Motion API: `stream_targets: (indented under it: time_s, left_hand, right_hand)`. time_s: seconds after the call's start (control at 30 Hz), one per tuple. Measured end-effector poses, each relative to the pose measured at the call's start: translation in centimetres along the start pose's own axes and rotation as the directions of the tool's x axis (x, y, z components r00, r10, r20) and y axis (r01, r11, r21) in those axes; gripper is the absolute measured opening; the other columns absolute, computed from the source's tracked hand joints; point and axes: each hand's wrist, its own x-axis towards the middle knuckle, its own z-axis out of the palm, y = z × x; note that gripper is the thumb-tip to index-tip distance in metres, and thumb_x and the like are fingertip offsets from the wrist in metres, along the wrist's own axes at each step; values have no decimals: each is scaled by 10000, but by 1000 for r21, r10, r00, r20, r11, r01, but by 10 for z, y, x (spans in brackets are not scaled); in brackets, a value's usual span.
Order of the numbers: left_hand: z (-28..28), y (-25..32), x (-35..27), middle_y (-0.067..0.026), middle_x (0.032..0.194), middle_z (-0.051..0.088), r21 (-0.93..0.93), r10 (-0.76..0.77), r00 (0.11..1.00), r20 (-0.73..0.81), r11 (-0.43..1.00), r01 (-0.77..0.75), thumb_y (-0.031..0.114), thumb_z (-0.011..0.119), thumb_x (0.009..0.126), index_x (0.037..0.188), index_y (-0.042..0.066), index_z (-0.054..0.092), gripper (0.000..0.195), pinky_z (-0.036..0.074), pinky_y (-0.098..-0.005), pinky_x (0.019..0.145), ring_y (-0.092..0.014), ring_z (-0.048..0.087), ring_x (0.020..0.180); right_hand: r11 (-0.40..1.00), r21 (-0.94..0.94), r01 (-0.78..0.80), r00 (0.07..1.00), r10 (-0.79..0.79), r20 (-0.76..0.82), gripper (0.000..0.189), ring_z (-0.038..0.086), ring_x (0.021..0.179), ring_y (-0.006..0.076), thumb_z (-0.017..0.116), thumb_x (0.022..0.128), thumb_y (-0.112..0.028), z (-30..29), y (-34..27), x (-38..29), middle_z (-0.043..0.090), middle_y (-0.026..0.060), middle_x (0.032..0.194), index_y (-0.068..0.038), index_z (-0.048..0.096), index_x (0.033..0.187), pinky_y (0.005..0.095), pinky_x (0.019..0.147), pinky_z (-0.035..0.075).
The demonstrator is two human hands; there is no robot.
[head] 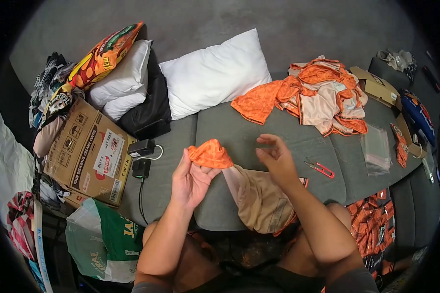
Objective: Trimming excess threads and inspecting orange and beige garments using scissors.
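Observation:
My left hand [193,179] holds up a bunched orange patterned end of a cloth garment [214,155]. From there its beige side [260,194] hangs over the front of the grey cushion, with a dark-edged orange border low down near my right knee. My right hand [275,157] is raised to the right of the held end, fingers apart and nothing in them; the forearm covers part of the beige cloth. Just right of that hand lies a pair of red-handled thread snips [321,169].
Behind are a white pillow [216,73] and a heap of orange and beige garments [315,99]. Clear plastic sleeves [376,152] lie at the right, packed orange items [372,223] below. Leftward stand a cardboard box [90,154], black power adapters [141,157] and a green sack [110,238].

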Motion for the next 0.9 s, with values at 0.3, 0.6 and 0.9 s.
stream_targets:
  time_s: [0.3,0.6,0.9]
  left_hand:
    - [-3,17,-5,-133,1262,614,31,30,996,-88,999,-28,365,345,1048,1196,47,574,419,412,-466,1061,-312,572,1187]
    - [-90,107,-14,-42,924,619,695,234,725,-648,570,439,234,514,972,1069,50,594,224,488,-304,825,-150,612,910]
    - [-102,42,-9,3,804,564,959,258,948,-186,-163,233,45,618,835,1020,32,605,186,436,-238,648,-91,527,738]
  right_hand:
    - [348,-933,93,986,96,134,409,592,1097,303,772,755,-233,-104,-36,9,657,59,1104,-150,644,1134,437,921,475]
    - [7,-968,-250,875,429,-222,529,639,1022,307,876,580,-158,-148,-24,7,673,145,1081,-98,660,1059,408,881,506]
    - [91,-940,-328,829,505,-240,437,673,893,303,813,606,-135,-146,-22,12,693,165,923,-32,656,1000,379,808,522]
